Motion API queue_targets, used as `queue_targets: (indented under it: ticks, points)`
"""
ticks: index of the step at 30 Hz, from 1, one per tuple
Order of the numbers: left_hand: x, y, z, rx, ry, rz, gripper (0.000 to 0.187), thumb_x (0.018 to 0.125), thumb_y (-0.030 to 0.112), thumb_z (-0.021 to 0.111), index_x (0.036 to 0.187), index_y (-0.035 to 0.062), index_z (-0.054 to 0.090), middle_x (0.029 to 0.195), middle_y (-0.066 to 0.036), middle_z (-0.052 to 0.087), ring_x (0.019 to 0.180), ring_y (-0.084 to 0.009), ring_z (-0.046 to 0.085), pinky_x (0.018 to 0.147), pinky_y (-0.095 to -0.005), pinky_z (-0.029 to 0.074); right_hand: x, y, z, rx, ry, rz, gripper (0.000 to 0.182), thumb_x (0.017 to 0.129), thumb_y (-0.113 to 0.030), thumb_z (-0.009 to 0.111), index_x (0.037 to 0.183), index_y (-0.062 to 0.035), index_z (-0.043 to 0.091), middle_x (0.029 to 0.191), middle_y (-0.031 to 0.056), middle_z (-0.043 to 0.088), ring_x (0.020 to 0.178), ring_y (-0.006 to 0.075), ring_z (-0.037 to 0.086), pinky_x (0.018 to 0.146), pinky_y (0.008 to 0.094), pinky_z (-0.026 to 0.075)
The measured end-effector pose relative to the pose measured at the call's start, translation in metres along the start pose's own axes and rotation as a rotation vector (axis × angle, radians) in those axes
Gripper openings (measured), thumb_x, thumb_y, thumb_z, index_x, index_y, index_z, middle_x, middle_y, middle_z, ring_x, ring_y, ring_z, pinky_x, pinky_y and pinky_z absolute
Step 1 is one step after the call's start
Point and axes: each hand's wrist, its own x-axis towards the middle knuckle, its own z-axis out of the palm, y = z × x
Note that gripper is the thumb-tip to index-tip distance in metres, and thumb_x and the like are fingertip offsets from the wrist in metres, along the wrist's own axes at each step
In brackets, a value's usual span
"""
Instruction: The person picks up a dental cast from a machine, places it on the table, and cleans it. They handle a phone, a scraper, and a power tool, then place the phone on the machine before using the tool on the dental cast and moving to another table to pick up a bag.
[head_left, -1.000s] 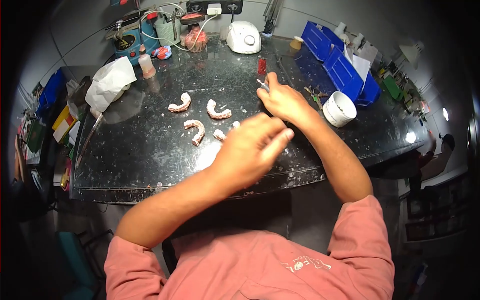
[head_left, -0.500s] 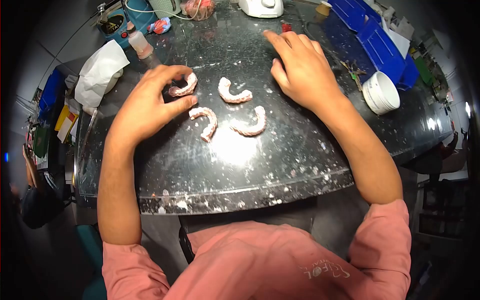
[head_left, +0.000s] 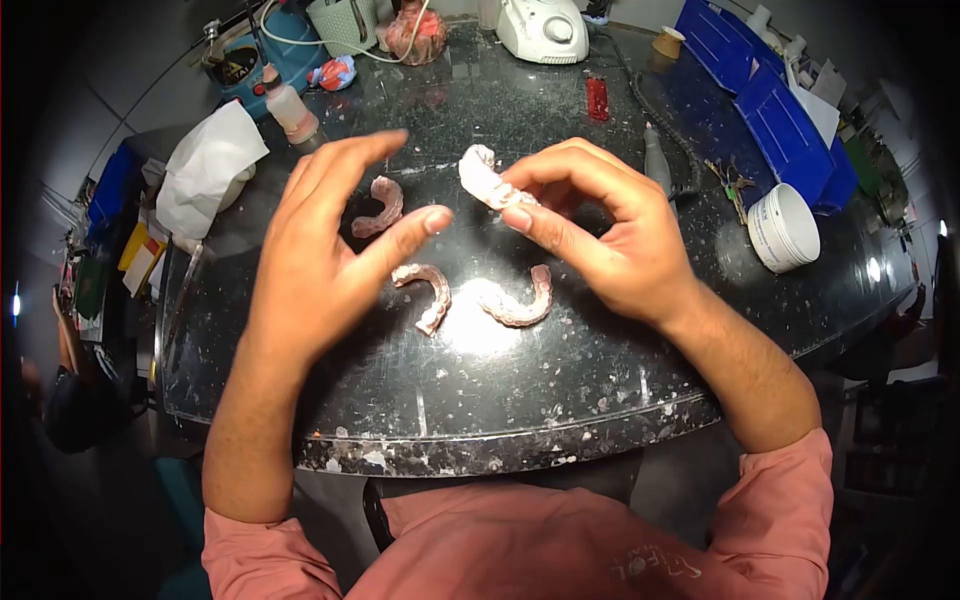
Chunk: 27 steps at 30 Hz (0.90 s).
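Note:
Between the thumb and fingers of my right hand (head_left: 610, 220), a pinkish-white, horseshoe-shaped denture (head_left: 482, 180) is lifted off the dark bench. My left hand (head_left: 335, 230) is open, its thumb and fingers apart, with nothing between them. Beside its fingers a second denture (head_left: 385, 205) lies on the bench, a little beyond the thumb. Nearer to me rest two more arches: a left denture (head_left: 437, 297), just below my left thumb, and a right denture (head_left: 525, 305) in the bright glare of the lamp.
A crumpled white cloth (head_left: 205, 165) and a squeeze bottle (head_left: 290, 108) stand at left. A white control box (head_left: 542, 30) and a red piece (head_left: 597, 98) are at the back. On the right are a handpiece (head_left: 655, 155), a white tub (head_left: 783, 230) and blue bins (head_left: 785, 125).
My right hand has come down and left and taken hold of the upper right denture. My left hand has drawn off the upper left one and opened wider. The view has shifted slightly.

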Motion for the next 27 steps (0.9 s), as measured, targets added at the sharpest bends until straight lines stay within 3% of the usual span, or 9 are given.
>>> queue_targets:
  ticks: [2, 3, 6, 8, 14, 16, 17, 24, 27]
  points:
    - [-0.005, 0.020, 0.007, -0.679, -0.004, -0.090, 0.052, 0.089, 0.025, 0.072, 0.132, 0.0003, 0.056, 0.123, -0.013, 0.060, 0.117, -0.0208, 0.056, 0.099, -0.0341, 0.043, -0.003, -0.012, 0.018, 0.310, 0.125, 0.033, 0.027, 0.087, -0.009, 0.072, 0.112, -0.0033, 0.064, 0.092, 0.0003, 0.063, 0.077, 0.0052, 0.057, 0.066, 0.0220, 0.048]
    - [-0.011, 0.029, 0.013, -0.833, -0.047, -0.108, 0.049, 0.092, 0.023, 0.067, 0.134, -0.0004, 0.054, 0.125, -0.013, 0.059, 0.118, -0.0212, 0.056, 0.101, -0.0341, 0.042, -0.005, -0.025, 0.021, 0.469, 0.090, 0.116, 0.029, 0.088, -0.007, 0.071, 0.115, -0.0032, 0.061, 0.093, -0.0008, 0.061, 0.079, 0.0037, 0.056, 0.067, 0.0208, 0.048]
    - [-0.020, 0.037, 0.029, -1.031, -0.109, -0.091, 0.046, 0.102, 0.023, 0.052, 0.139, -0.0039, 0.047, 0.130, -0.014, 0.057, 0.120, -0.0225, 0.054, 0.104, -0.0350, 0.041, -0.011, -0.038, 0.012, 0.381, -0.103, 0.167, 0.047, 0.092, -0.003, 0.065, 0.136, 0.0022, 0.047, 0.106, 0.0066, 0.061, 0.099, 0.0103, 0.059, 0.085, 0.0259, 0.050]
    - [-0.021, 0.043, 0.026, -1.550, -0.199, -0.399, 0.053, 0.105, 0.031, 0.044, 0.143, -0.0061, 0.040, 0.132, -0.017, 0.055, 0.122, -0.0222, 0.053, 0.105, -0.0368, 0.041, -0.011, -0.034, 0.012, 0.550, -0.075, 0.099, 0.049, 0.093, -0.001, 0.062, 0.139, 0.0032, 0.045, 0.109, 0.0084, 0.061, 0.102, 0.0123, 0.060, 0.084, 0.0256, 0.053]
    - [-0.019, 0.039, 0.029, -1.836, -0.277, -0.584, 0.058, 0.107, 0.042, 0.027, 0.139, -0.0039, 0.040, 0.137, -0.021, 0.050, 0.130, -0.0320, 0.049, 0.109, -0.0410, 0.041, -0.008, -0.030, 0.012, 0.123, 0.041, -0.091, 0.045, 0.084, -0.002, 0.070, 0.128, 0.0013, 0.059, 0.113, 0.0126, 0.064, 0.100, 0.0174, 0.063, 0.086, 0.0304, 0.052]
    - [-0.019, 0.038, 0.032, -2.151, -0.334, -0.620, 0.061, 0.107, 0.044, 0.025, 0.141, -0.0054, 0.037, 0.140, -0.025, 0.047, 0.134, -0.0322, 0.046, 0.113, -0.0415, 0.038, -0.002, -0.029, 0.001, -0.337, 0.058, -0.351, 0.039, 0.077, -0.001, 0.074, 0.115, -0.0020, 0.068, 0.107, 0.0121, 0.066, 0.097, 0.0212, 0.065, 0.083, 0.0327, 0.052]
    - [-0.022, 0.037, 0.034, -2.128, -0.393, -0.598, 0.063, 0.106, 0.046, 0.023, 0.141, -0.0051, 0.035, 0.139, -0.025, 0.047, 0.133, -0.0310, 0.047, 0.113, -0.0398, 0.039, 0.002, -0.028, 0.006, -0.311, 0.125, -0.356, 0.034, 0.072, -0.003, 0.077, 0.105, -0.0046, 0.072, 0.103, 0.0112, 0.068, 0.095, 0.0241, 0.066, 0.081, 0.0339, 0.050]
    - [-0.026, 0.044, 0.035, -2.139, -0.494, -0.702, 0.066, 0.105, 0.052, 0.022, 0.142, -0.0012, 0.036, 0.135, -0.020, 0.051, 0.125, -0.0262, 0.054, 0.109, -0.0414, 0.044, -0.004, -0.025, 0.011, -0.258, 0.077, -0.316, 0.028, 0.072, -0.005, 0.077, 0.099, -0.0027, 0.072, 0.092, 0.0084, 0.071, 0.083, 0.0210, 0.069, 0.076, 0.0309, 0.050]
    - [-0.026, 0.043, 0.034, -2.046, -0.570, -0.692, 0.066, 0.104, 0.055, 0.023, 0.144, 0.0047, 0.034, 0.140, -0.022, 0.047, 0.130, -0.0329, 0.050, 0.107, -0.0485, 0.044, -0.004, -0.020, 0.013, -0.216, 0.103, -0.356, 0.027, 0.073, -0.004, 0.076, 0.100, -0.0019, 0.072, 0.092, 0.0094, 0.071, 0.081, 0.0216, 0.070, 0.074, 0.0305, 0.052]
